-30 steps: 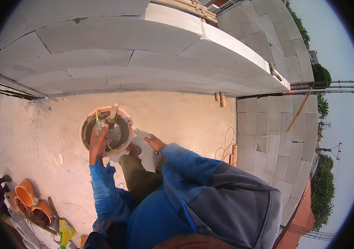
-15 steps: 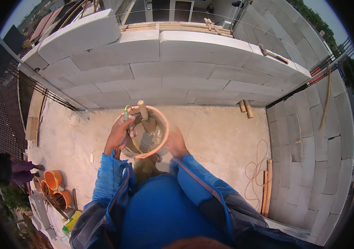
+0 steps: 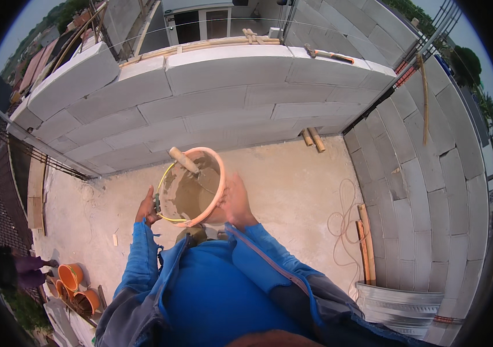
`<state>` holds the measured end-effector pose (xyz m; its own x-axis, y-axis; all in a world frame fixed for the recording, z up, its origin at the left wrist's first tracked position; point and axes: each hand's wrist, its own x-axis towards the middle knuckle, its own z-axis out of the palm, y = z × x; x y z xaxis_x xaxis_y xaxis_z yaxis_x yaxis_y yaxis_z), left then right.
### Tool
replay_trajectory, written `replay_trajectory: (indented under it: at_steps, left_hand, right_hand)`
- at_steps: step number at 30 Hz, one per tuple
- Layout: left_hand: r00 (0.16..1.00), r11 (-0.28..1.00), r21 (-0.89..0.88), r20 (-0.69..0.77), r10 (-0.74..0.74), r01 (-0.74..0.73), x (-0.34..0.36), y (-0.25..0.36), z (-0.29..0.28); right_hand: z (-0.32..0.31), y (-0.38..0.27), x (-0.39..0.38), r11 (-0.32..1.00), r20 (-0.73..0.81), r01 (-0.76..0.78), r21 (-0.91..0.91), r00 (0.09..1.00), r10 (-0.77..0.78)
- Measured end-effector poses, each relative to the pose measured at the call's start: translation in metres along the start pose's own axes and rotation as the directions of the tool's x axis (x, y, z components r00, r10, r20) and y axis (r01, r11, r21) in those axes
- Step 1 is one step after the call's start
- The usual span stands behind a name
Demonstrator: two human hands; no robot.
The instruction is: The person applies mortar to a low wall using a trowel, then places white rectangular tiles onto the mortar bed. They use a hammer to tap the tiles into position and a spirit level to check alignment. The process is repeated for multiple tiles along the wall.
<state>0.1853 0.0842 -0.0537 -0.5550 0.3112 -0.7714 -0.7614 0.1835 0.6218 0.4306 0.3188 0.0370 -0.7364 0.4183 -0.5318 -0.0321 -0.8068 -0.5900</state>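
Observation:
An orange bucket [image 3: 222, 173] with wet grey mortar [image 3: 187, 195] in it is held in front of my body. My left hand [image 3: 147, 209] grips its left side, beside the grip of the yellow wire handle [image 3: 167, 172], which lies down along that side. Against the right wall of the bucket my right hand [image 3: 237, 200] is pressed, fingers partly hidden by the rim and under it. A trowel with a wooden handle [image 3: 183, 160] stands in the mortar, tilted so that its handle leans over the far left rim.
Ahead runs a low white block wall [image 3: 229, 66], with a hammer [image 3: 330, 56] and bamboo poles [image 3: 200, 45] on top. A grey block wall [image 3: 420, 191] rises at right, near a hose [image 3: 342, 225]. Orange buckets [image 3: 71, 277] and a person [image 3: 27, 270] are at lower left.
My left hand has gone from the raised wire handle to the bucket's side, and the handle has dropped left. My right hand presses the bucket's wall. The trowel leans more leftward; the view has turned right.

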Motion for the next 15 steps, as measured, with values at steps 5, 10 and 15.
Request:
replay_trajectory:
  at_steps: [5,10,15]
  left_hand:
    - [0.975,0.975,-0.187,0.163,0.152,-0.121,0.023,-0.015,0.039]
    - [0.928,0.924,-0.224,0.140,0.346,-0.311,-0.019,0.031,0.078]
    - [0.909,0.911,0.046,-0.056,0.412,-0.410,-0.049,0.084,0.083]
  right_hand:
    - [-0.022,-0.043,0.000,0.980,-0.087,0.182,-0.077,0.978,-0.188]
    - [-0.068,-0.101,0.051,0.288,-0.083,-0.004,-0.957,0.961,-0.263]
    - [0.027,-0.105,0.106,-0.647,0.611,0.299,-0.702,0.719,-0.331]
